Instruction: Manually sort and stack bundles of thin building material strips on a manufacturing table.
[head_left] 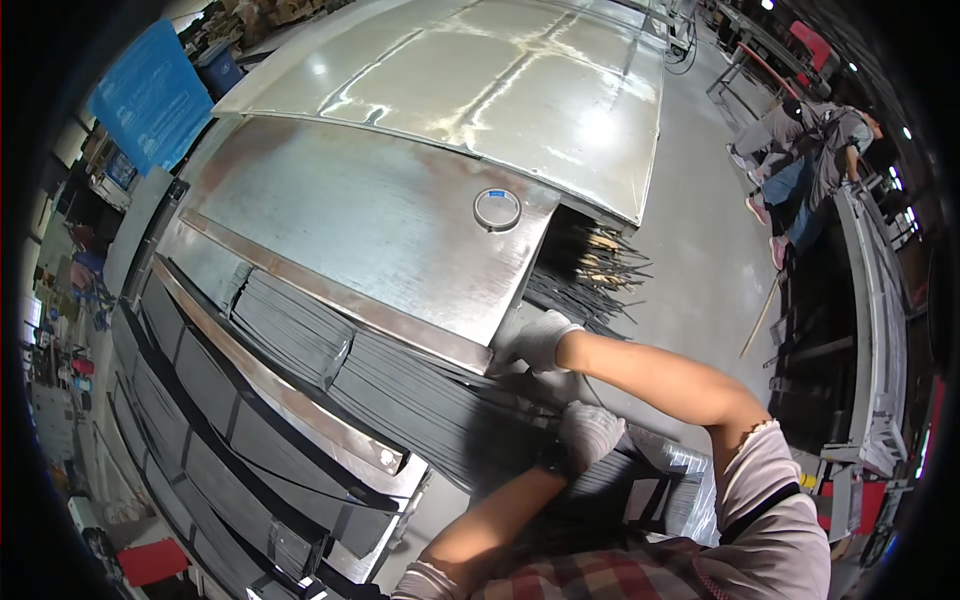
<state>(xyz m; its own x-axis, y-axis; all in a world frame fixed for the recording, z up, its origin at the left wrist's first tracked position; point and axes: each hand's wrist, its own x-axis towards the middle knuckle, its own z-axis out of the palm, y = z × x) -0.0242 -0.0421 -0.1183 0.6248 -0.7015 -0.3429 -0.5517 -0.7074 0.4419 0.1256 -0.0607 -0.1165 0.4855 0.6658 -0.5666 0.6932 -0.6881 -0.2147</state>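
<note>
My right hand, in a pale work glove, reaches to the near right corner of the metal-topped bench. Its fingers are curled, and their tips run into shadow, so what they hold is hidden. Just below it, my gloved left hand is closed above a stack of long dark strips. A thin dark line shows between the hands; I cannot tell whether either grips it. A dark band circles my left wrist. On the bench top lies a flat ring with a blue label.
A large shiny sheet-metal surface extends beyond the bench. Thin rods stick out beneath its right side. Dark panels are racked at left. Clear plastic wrap lies near my right elbow. Other people are at far right by a metal frame.
</note>
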